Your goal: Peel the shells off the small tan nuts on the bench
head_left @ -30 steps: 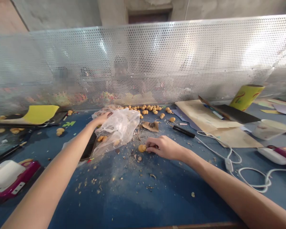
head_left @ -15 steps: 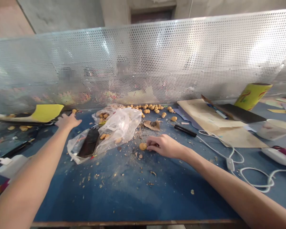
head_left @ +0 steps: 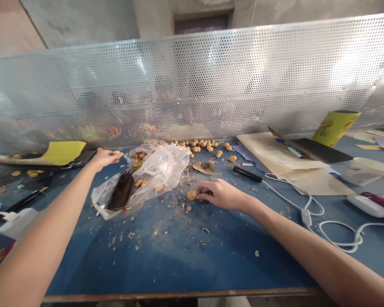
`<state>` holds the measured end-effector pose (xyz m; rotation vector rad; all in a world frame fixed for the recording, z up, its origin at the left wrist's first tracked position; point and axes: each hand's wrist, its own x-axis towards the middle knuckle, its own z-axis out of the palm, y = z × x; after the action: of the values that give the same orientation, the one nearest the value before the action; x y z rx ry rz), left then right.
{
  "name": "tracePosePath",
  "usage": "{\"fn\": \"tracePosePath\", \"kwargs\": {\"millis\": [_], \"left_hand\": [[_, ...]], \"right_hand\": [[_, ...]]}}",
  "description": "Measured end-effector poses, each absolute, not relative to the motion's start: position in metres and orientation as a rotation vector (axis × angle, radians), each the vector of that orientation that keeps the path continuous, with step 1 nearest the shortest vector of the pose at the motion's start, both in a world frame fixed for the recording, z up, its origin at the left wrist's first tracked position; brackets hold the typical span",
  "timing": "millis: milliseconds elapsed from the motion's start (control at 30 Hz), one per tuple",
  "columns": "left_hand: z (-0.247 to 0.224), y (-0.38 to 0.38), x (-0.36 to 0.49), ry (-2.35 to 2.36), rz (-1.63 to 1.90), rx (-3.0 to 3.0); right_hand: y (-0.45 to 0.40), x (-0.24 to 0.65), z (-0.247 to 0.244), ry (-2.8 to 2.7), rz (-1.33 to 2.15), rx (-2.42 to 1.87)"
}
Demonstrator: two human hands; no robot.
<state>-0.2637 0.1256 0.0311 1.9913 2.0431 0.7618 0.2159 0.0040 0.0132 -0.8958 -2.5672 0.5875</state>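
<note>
Round tan nut [head_left: 191, 195] lies on the blue bench [head_left: 166, 264] among small crumbs [head_left: 166, 224], and the right hand [head_left: 222, 194] has its grip almost closed, touching this nut. The left hand [head_left: 105, 158], near a plastic bag [head_left: 161, 177], has its grip curled on a second nut [head_left: 117, 152].

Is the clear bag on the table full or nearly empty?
Nearly empty: the clear plastic bag lies slack, a few tan lumps showing through.
</note>
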Motion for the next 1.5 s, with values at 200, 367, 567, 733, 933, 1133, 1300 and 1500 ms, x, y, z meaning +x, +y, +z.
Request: {"fn": "tracePosePath", "kwargs": {"millis": [200, 367, 567, 733, 933, 1133, 1300, 1500], "left_hand": [[0.047, 0.138, -0.230, 2.035, 0.851, 2.004], [0.062, 0.124, -0.206, 2.059, 0.550, 2.282], [0.079, 0.071, -0.135, 1.873, 0.949, 2.347], [0.094, 0.019, -0.065, 1.414, 0.890, 2.449], [0.069, 0.004, -0.023, 0.947, 0.365, 2.551], [0.023, 0.008, -0.016, 0.868, 0.274, 2.589], [0.006, 0.004, -0.019, 0.937, 0.393, 2.550], [-0.003, -0.002, -0.021, 1.008, 0.606, 2.546]], "right_hand": [[0.003, 0.217, 0.013, -2.569, 0.560, -0.873], [0.003, 0.216, 0.013, -2.577, 0.538, -0.885], [0.004, 0.216, 0.012, -2.575, 0.525, -0.856], [0.005, 0.217, 0.009, -2.592, 0.489, -0.848], [0.005, 0.217, 0.009, -2.607, 0.391, -0.727], [0.003, 0.216, 0.005, -2.630, 0.341, -0.700], [0.003, 0.216, 0.002, -2.636, 0.275, -0.745], [0.004, 0.214, 0.000, -2.620, 0.288, -0.756]]}}
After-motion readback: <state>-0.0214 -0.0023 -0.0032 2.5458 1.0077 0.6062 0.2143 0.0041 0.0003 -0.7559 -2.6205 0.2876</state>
